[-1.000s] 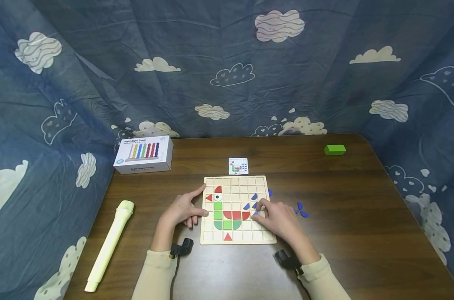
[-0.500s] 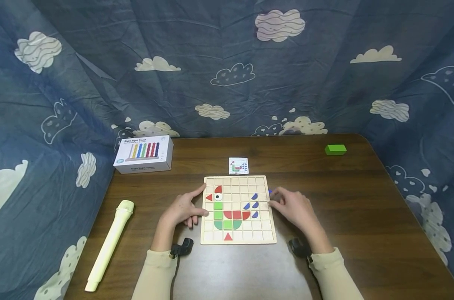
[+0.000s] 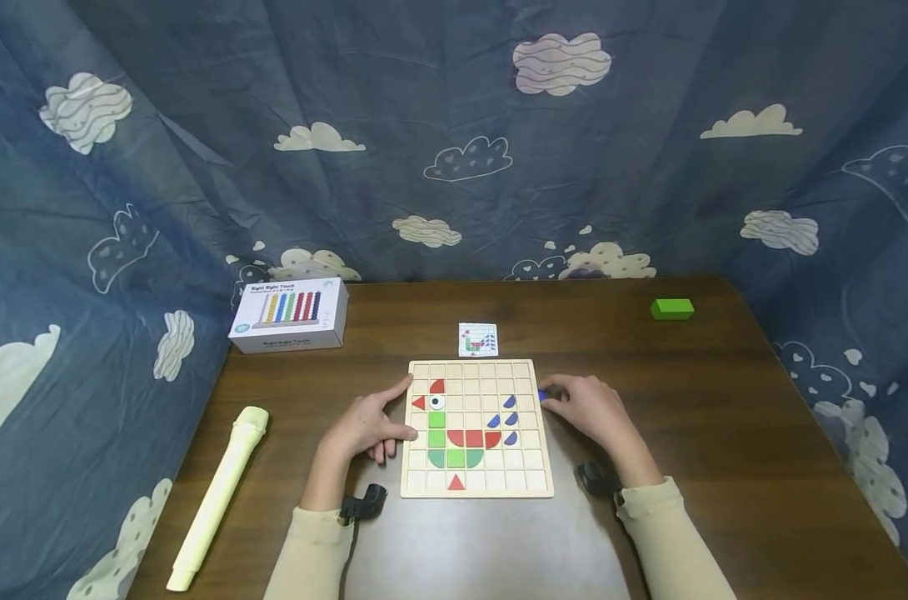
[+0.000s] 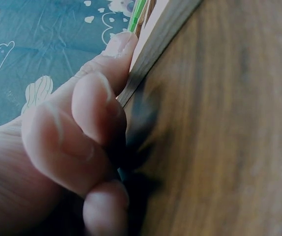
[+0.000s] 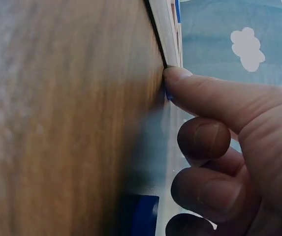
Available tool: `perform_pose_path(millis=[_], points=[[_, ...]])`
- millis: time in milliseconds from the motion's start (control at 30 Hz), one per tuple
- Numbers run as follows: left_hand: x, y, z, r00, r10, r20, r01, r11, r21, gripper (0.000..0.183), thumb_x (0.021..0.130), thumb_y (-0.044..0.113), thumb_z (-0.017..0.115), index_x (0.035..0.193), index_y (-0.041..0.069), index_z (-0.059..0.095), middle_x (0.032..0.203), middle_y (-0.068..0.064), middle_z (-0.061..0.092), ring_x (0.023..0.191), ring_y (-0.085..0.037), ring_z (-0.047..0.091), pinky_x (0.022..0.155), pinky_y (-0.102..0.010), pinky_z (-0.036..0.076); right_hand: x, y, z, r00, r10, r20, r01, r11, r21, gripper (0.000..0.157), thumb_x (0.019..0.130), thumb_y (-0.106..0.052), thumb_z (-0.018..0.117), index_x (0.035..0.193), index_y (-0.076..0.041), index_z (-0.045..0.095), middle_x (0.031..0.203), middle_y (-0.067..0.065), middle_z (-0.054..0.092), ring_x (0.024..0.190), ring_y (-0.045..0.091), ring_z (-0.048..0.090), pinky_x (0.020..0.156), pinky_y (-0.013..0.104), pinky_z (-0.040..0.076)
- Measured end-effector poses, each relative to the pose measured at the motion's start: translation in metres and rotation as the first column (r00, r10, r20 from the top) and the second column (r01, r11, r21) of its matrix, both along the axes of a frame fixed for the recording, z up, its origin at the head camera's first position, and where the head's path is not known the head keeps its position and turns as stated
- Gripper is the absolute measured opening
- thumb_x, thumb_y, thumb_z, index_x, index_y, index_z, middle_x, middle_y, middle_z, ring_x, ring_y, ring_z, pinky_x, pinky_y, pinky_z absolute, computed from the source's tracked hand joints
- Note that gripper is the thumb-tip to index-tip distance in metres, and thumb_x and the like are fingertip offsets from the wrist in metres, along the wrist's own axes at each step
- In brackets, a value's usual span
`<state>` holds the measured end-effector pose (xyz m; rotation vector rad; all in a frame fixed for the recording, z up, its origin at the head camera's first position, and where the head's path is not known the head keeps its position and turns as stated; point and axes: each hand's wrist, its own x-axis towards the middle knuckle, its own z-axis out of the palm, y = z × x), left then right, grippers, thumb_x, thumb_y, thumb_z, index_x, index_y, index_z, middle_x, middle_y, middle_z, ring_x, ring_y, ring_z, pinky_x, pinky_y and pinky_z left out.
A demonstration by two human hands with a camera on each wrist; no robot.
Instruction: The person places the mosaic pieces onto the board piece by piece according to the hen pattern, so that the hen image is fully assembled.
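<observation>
A square wooden grid board [image 3: 476, 492] lies mid-table, bearing red, green, white and blue shapes that form a bird. Along its left edge, my left hand [image 3: 367, 427] touches the wood with extended thumb and index finger, the other fingers folded under. Just off the right edge, my right hand [image 3: 592, 408] pinches a blue piece [image 3: 542, 395] between thumb and index finger; most of it is hidden. In the right wrist view the thumb meets the board's edge, with a sliver of blue beneath. Several blue half-circles [image 3: 510, 419] sit on the board's right side.
Behind the board lies a small pattern card [image 3: 477, 340] printed with a similar bird. A white abacus box [image 3: 289, 315], a pale yellow stick [image 3: 217, 500] and a green block [image 3: 672, 309] stand farther out. Another blue piece [image 5: 144, 214] shows below my right hand.
My right hand has left a blue half-circle on the board, moved right past the edge, and taken hold of the blue piece there. My left hand stays put.
</observation>
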<state>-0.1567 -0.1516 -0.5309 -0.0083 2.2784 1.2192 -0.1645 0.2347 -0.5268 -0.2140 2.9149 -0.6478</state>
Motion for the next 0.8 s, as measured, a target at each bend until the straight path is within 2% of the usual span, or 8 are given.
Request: perform_pose_path(millis=[167,267,433,533,667,800], points=[[0.001,0.0,0.0,1.0,0.002,-0.018,-0.002,1.0,0.007,0.1,0.085,0.024,0.091,0.165,0.042,0.034,0.059,-0.011,0.067,0.042,-0.016,0.06,0.043,-0.028,0.055,0.004,0.004,-0.003,0.997,-0.025,-0.079,0.03,0.998,0.06,0.029,0.091,-0.036,0.085,0.108,-0.014,0.076,0.081,-0.001,0.074,0.065,0.016,0.057,0.057,0.031,0.042],[0.002,0.0,0.0,1.0,-0.001,-0.012,0.001,1.0,0.006,0.1,0.085,0.025,0.091,0.165,0.042,0.034,0.059,-0.011,0.068,0.042,-0.016,0.06,0.043,-0.029,0.055,0.007,0.008,-0.005,0.996,-0.039,-0.084,0.046,0.995,0.083,0.032,0.09,-0.042,0.085,0.102,-0.014,0.074,0.079,0.0,0.074,0.062,0.017,0.054,0.055,0.03,0.04],[0.003,0.0,-0.001,1.0,-0.008,-0.006,0.008,1.0,0.009,0.101,0.085,0.025,0.092,0.165,0.042,0.034,0.059,-0.012,0.068,0.041,-0.017,0.06,0.043,-0.03,0.056,0.013,0.013,-0.005,0.996,-0.027,-0.088,0.033,0.997,0.064,0.034,0.089,-0.041,0.087,0.11,-0.016,0.078,0.085,0.001,0.078,0.064,0.015,0.054,0.056,0.029,0.04],[0.002,0.0,-0.001,1.0,-0.009,-0.018,0.009,1.0,0.006,0.1,0.085,0.025,0.092,0.165,0.042,0.034,0.059,-0.012,0.068,0.041,-0.017,0.06,0.043,-0.03,0.056,0.014,0.013,-0.004,0.996,-0.004,-0.084,0.008,0.999,0.051,0.028,0.09,-0.035,0.086,0.112,-0.018,0.081,0.087,-0.001,0.078,0.066,0.014,0.055,0.058,0.029,0.041],[0.002,-0.001,-0.002,1.0,-0.012,-0.021,0.012,1.0,0.006,0.1,0.085,0.025,0.091,0.165,0.043,0.034,0.059,-0.012,0.068,0.041,-0.017,0.06,0.043,-0.031,0.056,0.015,0.012,-0.003,0.997,-0.002,-0.071,0.005,0.999,0.042,0.018,0.093,-0.031,0.084,0.104,-0.017,0.083,0.08,-0.004,0.073,0.066,0.013,0.054,0.058,0.028,0.04],[0.003,-0.002,-0.003,1.0,-0.011,-0.012,0.011,1.0,0.009,0.1,0.085,0.025,0.091,0.165,0.043,0.034,0.06,-0.012,0.068,0.042,-0.017,0.06,0.044,-0.031,0.056,0.016,0.011,-0.005,0.996,0.003,-0.087,-0.001,0.999,0.034,0.016,0.094,-0.028,0.083,0.1,-0.014,0.082,0.072,-0.005,0.067,0.063,0.012,0.052,0.055,0.027,0.038]])
